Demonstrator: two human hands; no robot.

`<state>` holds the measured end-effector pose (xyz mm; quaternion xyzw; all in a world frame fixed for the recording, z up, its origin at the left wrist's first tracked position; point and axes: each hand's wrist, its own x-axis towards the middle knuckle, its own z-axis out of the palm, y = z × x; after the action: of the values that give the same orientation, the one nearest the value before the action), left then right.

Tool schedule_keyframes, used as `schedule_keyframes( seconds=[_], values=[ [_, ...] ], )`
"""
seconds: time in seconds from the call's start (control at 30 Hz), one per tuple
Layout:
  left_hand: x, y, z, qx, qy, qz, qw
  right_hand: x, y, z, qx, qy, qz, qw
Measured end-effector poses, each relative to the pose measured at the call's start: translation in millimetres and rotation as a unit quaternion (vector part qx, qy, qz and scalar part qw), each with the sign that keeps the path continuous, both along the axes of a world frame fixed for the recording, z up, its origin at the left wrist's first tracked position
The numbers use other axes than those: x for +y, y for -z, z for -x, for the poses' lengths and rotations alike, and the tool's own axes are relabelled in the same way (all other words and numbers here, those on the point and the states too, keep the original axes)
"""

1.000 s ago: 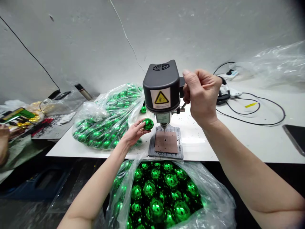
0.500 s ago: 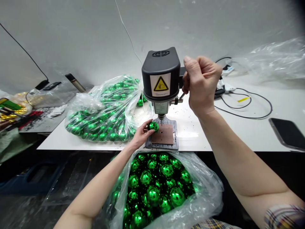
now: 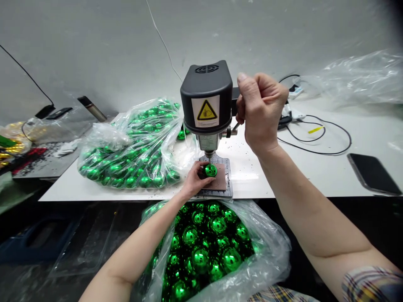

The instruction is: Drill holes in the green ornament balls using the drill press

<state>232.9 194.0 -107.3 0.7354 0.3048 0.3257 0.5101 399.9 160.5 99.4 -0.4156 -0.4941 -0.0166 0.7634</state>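
A shiny green ball [image 3: 211,170] is held between the thumb and fingers of my left hand [image 3: 197,181]. It sits directly beneath the bit of a small black drill press [image 3: 206,98], over a brown board [image 3: 221,183] on the grey base plate [image 3: 229,188]. Whether the bit touches the ball I cannot tell. Up beside the motor housing, my right hand [image 3: 262,110] is wrapped round the press's feed lever [image 3: 236,126], most of which the fingers hide.
An open plastic bag of green balls [image 3: 201,260] lies below the table's front edge. Another bag of balls [image 3: 129,155] rests on the white table [image 3: 258,184] at left. A phone [image 3: 374,173] and a looped black cable [image 3: 344,147] lie at right.
My left hand has brought the green ball rightward, from the board's left corner to under the drill bit. My right hand keeps its grip on the lever. The whole view has shifted slightly.
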Motion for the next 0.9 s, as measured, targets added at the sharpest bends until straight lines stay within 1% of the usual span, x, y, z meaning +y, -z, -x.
schedule_keyframes(
  seconds=[0.13,0.2,0.37,0.47,0.67,0.77,0.9],
  values=[
    [-7,4.5,-7,-0.03,0.006,0.087,0.996,0,0.7,0,-0.003,0.006,0.004,1.0],
    [-8,5.4,-8,-0.035,0.001,0.098,0.995,-1,0.8,0,-0.007,0.011,0.01,1.0],
    [-9,9.1,-9,-0.035,-0.021,0.066,0.997,-9,3.1,4,-0.016,0.005,-0.007,1.0],
    [-9,12.4,-10,-0.028,-0.038,0.041,0.998,-15,8.0,10,-0.023,0.003,-0.019,1.0],
    [-11,12.2,-11,-0.028,-0.049,0.023,0.998,-28,30.9,25,-0.028,0.024,-0.092,0.995],
    [-12,10.6,-10,-0.035,-0.046,0.026,0.998,-35,42.7,27,-0.058,0.023,-0.094,0.994],
    [-13,9.4,-10,-0.039,-0.044,0.025,0.998,-42,53.5,24,-0.111,0.032,-0.104,0.988]
  ],
)
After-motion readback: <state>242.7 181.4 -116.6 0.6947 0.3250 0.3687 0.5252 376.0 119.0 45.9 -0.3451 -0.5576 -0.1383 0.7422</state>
